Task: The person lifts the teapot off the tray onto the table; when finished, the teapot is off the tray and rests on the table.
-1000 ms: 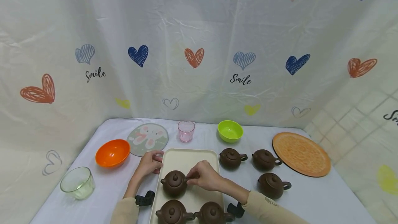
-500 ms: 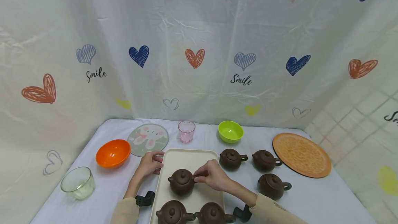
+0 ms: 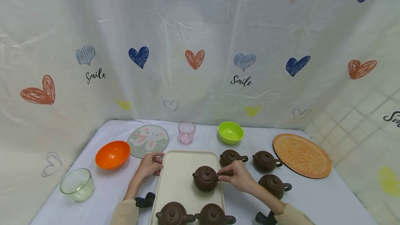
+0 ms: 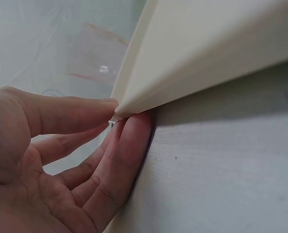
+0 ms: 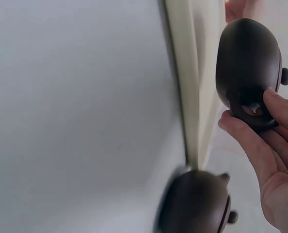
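My left hand (image 3: 150, 165) pinches the left edge of a cream rectangular tray (image 3: 176, 169); the left wrist view shows the thumb on its rim and the other fingers against the outside. My right hand (image 3: 239, 176) holds a dark brown teapot (image 3: 205, 180) by its handle, thumb and fingers closed round it, over the tray's right part. Whether its base touches the tray I cannot tell. Two like teapots stand side by side on the tray's near end, a left one (image 3: 173, 214) and a right one (image 3: 212, 214), both cut off by the frame.
Right of the tray stand three more brown teapots, including a far one (image 3: 265, 161) and a near one (image 3: 272, 185). Around them are a round orange-brown mat (image 3: 301, 155), green bowl (image 3: 230, 133), pink glass (image 3: 186, 133), rabbit mat (image 3: 148, 140), orange bowl (image 3: 112, 155) and clear bowl (image 3: 77, 185).
My right hand has carried the held teapot from the tray's left side across to its right side. The left hand keeps its place at the tray's edge.
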Tool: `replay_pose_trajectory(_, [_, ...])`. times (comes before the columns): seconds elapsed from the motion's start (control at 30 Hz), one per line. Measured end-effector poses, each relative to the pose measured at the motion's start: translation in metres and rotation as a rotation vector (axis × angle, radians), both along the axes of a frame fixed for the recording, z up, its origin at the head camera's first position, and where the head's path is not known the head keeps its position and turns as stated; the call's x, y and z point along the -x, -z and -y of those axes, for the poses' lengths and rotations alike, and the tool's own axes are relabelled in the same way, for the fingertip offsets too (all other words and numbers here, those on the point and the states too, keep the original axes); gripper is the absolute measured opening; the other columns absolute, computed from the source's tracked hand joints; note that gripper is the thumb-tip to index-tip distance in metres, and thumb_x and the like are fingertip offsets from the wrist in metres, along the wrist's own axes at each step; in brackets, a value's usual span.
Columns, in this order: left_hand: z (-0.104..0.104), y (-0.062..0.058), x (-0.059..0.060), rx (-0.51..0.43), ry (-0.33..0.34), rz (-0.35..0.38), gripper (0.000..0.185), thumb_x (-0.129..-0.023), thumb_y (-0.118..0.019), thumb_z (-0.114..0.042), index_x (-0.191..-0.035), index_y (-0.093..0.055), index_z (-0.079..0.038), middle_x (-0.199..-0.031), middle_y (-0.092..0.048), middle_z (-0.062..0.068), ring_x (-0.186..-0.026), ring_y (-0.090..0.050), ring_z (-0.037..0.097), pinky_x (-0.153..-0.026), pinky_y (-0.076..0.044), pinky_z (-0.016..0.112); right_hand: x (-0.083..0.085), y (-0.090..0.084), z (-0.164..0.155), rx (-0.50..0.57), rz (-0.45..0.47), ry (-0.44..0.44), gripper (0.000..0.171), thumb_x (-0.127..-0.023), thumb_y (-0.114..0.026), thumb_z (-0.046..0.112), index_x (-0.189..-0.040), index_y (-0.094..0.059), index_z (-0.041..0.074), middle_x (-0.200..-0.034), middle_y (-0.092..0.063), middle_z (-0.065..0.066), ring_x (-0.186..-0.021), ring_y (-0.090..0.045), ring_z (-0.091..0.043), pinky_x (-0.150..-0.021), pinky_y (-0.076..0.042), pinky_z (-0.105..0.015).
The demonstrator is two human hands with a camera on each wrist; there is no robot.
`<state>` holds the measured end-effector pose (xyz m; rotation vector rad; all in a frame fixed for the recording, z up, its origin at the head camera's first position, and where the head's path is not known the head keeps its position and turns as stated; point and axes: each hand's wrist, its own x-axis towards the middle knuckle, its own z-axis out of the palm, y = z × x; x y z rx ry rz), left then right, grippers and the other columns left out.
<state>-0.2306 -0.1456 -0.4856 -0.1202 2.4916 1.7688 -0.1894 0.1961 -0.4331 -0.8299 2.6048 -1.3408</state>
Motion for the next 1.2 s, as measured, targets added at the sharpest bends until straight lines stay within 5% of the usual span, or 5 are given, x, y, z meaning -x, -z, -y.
replay_pose_trajectory(0.6, [-0.002,-0.001,0.000,0.015,-0.001,0.005,0.045,-0.077,-0.063,0.008,-0.122,-0.060,0.002,-0.086,-0.060,0.013,-0.058,-0.061,0.018,-0.052,-0.058,0.035,-0.008,-0.002,-0.063,-0.066,0.021,0.108,0.014,-0.080,-0.074,0.006,-0.092,-0.075,-0.001,-0.086,-0.074,-0.009,-0.077,-0.069,-0.008,-0.064,-0.057,-0.020])
replay_pose_trajectory(1.2, [-0.002,-0.003,-0.004,0.004,0.001,-0.019,0.046,-0.074,-0.062,0.009,-0.120,-0.061,0.004,-0.084,-0.061,0.013,-0.058,-0.061,0.017,-0.050,-0.058,0.035,-0.012,-0.008,-0.076,-0.136,0.046,0.147,0.015,-0.078,-0.074,0.003,-0.092,-0.075,-0.002,-0.086,-0.073,-0.011,-0.075,-0.069,-0.009,-0.064,-0.058,-0.024])
